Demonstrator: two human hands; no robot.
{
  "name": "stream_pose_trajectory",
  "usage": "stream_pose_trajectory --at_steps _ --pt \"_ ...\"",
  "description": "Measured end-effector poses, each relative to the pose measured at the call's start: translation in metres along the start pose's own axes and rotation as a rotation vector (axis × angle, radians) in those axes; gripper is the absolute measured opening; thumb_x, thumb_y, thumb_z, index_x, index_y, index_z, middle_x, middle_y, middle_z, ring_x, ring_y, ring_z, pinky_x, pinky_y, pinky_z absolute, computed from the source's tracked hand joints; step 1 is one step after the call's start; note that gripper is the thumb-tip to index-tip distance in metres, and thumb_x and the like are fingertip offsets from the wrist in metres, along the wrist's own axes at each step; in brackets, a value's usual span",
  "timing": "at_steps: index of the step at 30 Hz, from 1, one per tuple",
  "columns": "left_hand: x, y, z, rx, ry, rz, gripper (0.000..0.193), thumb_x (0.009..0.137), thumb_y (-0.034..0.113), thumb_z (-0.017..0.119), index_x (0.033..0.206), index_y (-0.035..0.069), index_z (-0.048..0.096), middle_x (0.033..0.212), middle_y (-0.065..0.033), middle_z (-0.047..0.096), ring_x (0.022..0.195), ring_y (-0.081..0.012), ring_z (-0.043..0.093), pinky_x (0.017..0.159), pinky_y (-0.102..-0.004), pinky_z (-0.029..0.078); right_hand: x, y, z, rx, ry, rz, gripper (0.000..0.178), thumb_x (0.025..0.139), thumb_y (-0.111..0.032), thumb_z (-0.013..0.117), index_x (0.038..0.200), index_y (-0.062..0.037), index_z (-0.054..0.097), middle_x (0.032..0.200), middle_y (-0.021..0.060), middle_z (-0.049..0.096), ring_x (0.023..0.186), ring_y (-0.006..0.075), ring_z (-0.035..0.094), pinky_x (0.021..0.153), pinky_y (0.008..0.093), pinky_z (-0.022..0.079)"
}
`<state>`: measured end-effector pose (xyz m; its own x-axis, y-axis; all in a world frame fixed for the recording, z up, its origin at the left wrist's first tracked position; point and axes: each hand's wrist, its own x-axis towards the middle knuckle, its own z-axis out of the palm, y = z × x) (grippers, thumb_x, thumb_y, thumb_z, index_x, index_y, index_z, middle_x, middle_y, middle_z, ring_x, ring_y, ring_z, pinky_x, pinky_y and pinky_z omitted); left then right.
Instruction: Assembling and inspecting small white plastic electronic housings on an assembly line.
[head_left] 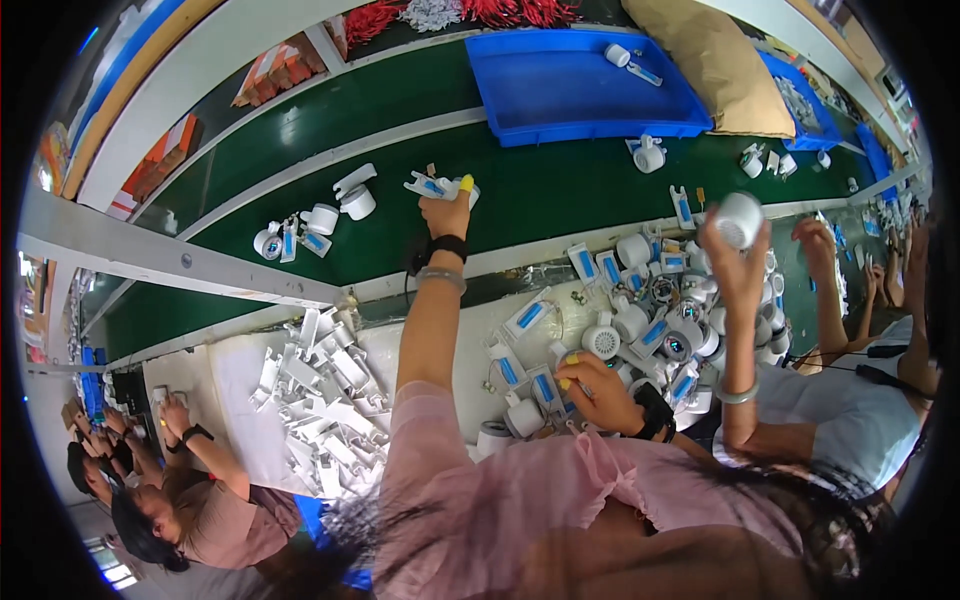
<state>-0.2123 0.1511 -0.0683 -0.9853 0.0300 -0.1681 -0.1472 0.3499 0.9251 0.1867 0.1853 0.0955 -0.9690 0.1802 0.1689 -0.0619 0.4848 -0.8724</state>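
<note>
My left arm stretches over the green conveyor belt (pixel 400 235), and my left hand (pixel 447 212) has its fingers closed round a white plastic device with a blue label (pixel 428 187). A yellow cover shows on one of its fingertips. On the near bench my right hand (pixel 605 388), also with yellow fingertip covers, lies at the left side of a heap of white round-headed devices (pixel 640 320). Its fingers are curled in; what they pinch is too small to make out. Blue-labelled white devices (pixel 546 392) lie just left of it.
A co-worker's hand (pixel 738 265) on my right lifts a white round device (pixel 740 220). White plastic brackets (pixel 325 400) are heaped on my left. A blue tray (pixel 590 128) and a tan sack (pixel 725 65) stand beyond the belt; a metal frame bar (pixel 190 262) crosses at left.
</note>
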Motion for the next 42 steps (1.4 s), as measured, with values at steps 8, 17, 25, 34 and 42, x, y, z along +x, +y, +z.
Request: stream_pose_trajectory --at_steps 8,17,25,34,42 --pt "-0.027 0.032 0.012 0.454 0.139 0.199 0.069 0.058 0.041 0.084 0.104 -0.001 0.053 0.102 -0.0202 0.056 0.094 -0.0408 0.058 0.080 -0.0510 0.049 0.002 0.005 -0.007 -0.049 -0.002 0.017 0.021 0.081 0.003 0.059 0.101 -0.0045 0.062 0.088 0.0130 0.058 0.078 0.0321 0.059 0.068 0.0368 0.049" --pt "-0.106 0.033 -0.122 -0.553 -0.591 -0.097 0.042 0.088 0.030 0.057 0.126 0.012 0.051 0.109 -0.0030 0.059 0.092 -0.0164 0.058 0.068 -0.0342 0.050 -0.016 0.016 0.010 -0.011 -0.202 -0.006 0.017 0.084 -0.005 0.057 0.100 -0.0058 0.062 0.093 0.0120 0.060 0.084 0.0322 0.059 0.076 0.0384 0.048" --pt "-0.203 0.101 -0.182 -0.534 -0.826 0.109 0.064 0.081 0.013 0.063 0.139 0.003 0.038 0.127 -0.0091 0.054 0.106 -0.0175 0.056 0.079 -0.0320 0.052 -0.023 -0.002 0.017 0.135 -0.211 0.035 0.018 0.085 -0.011 0.060 0.102 -0.0050 0.061 0.087 0.0098 0.059 0.078 0.0260 0.060 0.070 0.0362 0.048" --pt "-0.323 0.103 -0.168 -0.491 -1.304 -0.053 0.075 0.079 0.016 0.069 0.141 0.005 0.028 0.133 -0.0124 0.044 0.127 -0.0226 0.043 0.106 -0.0337 0.034 -0.016 0.003 -0.005 0.969 -0.071 0.429 0.043 0.103 -0.036 0.039 0.124 -0.0032 0.055 0.117 0.0050 0.059 0.110 0.0147 0.054 0.096 0.0289 0.042" --pt "-0.366 0.095 -0.145 0.052 -1.254 0.056 0.072 0.079 0.005 0.065 0.139 -0.005 0.026 0.122 -0.0194 0.046 0.092 -0.0186 0.056 0.073 -0.0318 0.050 -0.017 0.000 -0.020 0.914 -0.009 0.440 0.029 0.102 -0.022 0.042 0.111 -0.0002 0.059 0.100 0.0054 0.065 0.097 0.0131 0.060 0.085 0.0259 0.046"
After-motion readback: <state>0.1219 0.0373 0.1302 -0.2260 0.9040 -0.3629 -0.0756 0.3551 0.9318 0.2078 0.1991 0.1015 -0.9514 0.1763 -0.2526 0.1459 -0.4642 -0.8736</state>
